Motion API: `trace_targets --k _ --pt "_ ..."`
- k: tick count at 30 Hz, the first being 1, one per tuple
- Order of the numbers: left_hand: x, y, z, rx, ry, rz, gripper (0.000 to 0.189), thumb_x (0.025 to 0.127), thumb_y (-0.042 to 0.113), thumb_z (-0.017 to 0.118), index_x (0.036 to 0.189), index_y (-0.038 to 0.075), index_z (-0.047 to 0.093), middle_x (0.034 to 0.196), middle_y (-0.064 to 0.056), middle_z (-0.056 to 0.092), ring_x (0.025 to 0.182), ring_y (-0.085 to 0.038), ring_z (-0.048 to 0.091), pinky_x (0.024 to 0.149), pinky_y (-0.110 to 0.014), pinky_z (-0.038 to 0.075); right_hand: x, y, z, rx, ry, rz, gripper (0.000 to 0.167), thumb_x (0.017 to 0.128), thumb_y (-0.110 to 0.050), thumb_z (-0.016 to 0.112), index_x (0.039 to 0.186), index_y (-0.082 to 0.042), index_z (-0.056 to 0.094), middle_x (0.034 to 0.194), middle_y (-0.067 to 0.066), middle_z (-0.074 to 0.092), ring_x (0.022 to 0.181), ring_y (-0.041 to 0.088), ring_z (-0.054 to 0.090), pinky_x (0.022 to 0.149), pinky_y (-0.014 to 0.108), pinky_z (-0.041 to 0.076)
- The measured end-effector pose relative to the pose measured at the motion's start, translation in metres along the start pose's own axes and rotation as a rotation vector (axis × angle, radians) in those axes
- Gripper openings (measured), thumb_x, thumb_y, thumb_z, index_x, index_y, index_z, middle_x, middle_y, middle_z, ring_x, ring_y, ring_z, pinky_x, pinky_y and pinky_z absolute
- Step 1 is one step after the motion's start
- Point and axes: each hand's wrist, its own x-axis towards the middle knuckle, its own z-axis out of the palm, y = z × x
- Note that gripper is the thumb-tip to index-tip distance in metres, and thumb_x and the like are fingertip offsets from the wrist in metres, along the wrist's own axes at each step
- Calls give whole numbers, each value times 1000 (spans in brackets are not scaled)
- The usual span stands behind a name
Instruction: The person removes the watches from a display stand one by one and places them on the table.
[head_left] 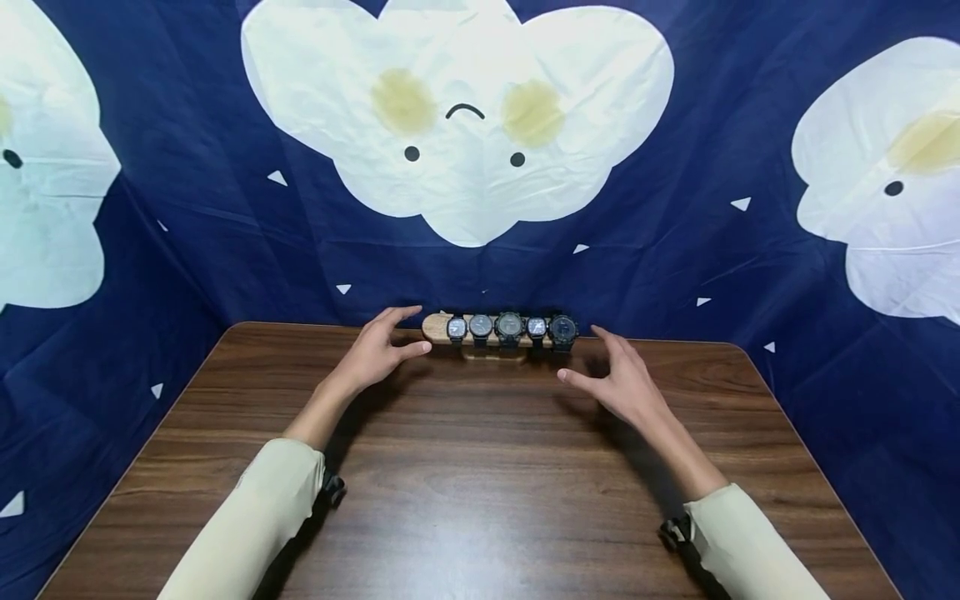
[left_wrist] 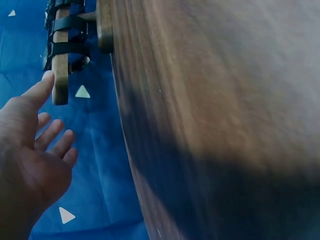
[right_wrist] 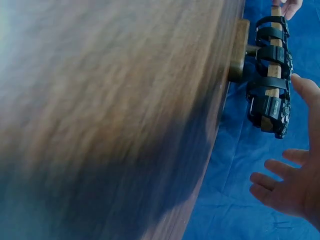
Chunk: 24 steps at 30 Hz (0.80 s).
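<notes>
A wooden watch stand (head_left: 436, 327) bears several dark watches (head_left: 510, 327) side by side on its bar, at the far edge of the table in the head view. Its left end is bare wood; the rightmost watch (head_left: 563, 328) covers the other end. My left hand (head_left: 372, 353) is beside the bare end, thumb and fingers spread. In the left wrist view that thumb lies close to the bar's end (left_wrist: 60, 87); whether they touch I cannot tell. To the right of the watches, my right hand (head_left: 621, 382) is spread too, holding nothing.
The brown wooden table (head_left: 465, 450) runs from the stand towards me. Behind it hangs a dark blue cloth (head_left: 225, 242) with white cloud shapes (head_left: 465, 192). The stand's small base (right_wrist: 239, 52) sits near the table's far edge.
</notes>
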Motion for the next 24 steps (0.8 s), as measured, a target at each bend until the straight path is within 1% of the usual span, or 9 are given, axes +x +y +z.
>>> trace_targets --k 3,5,7,13,17,20,24 --pt "5 2 3 6 0 18 75 98 24 88 162 3 55 162 -21 56 150 -41 50 122 -60 41 3 -2 0 17 -1 -21 115 88 -72 84 173 -10 36 172 25 41 155 49 43 118 72 41" --pt "8 3 6 6 -3 24 75 98 24 89 161 3 55 161 -21 56 151 -41 50 123 -60 40 6 -2 1 25 0 -35 113 89 -68 86 172 -11 37 170 25 43 153 49 44 118 71 42" --pt "11 4 8 5 -10 26 75 98 24 89 161 2 55 161 -21 56 152 -40 48 123 -60 40 9 -3 1 30 1 -51 110 89 -63 88 172 -10 38 169 25 45 153 48 45 119 71 41" --pt "17 7 16 -8 -39 33 76 98 23 88 162 1 53 161 -23 55 151 -42 49 121 -60 43 18 -4 5 72 7 -77 102 90 -48 93 170 -8 43 168 22 48 157 44 41 124 67 36" --pt "20 8 20 -21 -35 36 73 98 18 88 160 0 55 160 -23 56 151 -41 48 123 -59 40 23 -4 7 108 -12 -86 100 90 -42 94 170 -10 43 170 21 47 158 43 41 124 66 37" --pt "22 7 22 -39 -36 43 68 99 14 86 158 -1 57 157 -23 58 148 -40 51 121 -58 42 27 -4 9 137 -26 -82 98 91 -39 94 171 -12 43 170 20 46 155 43 43 122 66 39" --pt "24 6 23 -74 -37 51 63 98 9 85 154 -2 60 153 -23 61 138 -39 58 115 -57 49 32 -3 10 189 -33 -90 97 90 -30 96 170 -13 44 170 19 46 154 43 46 122 64 41"
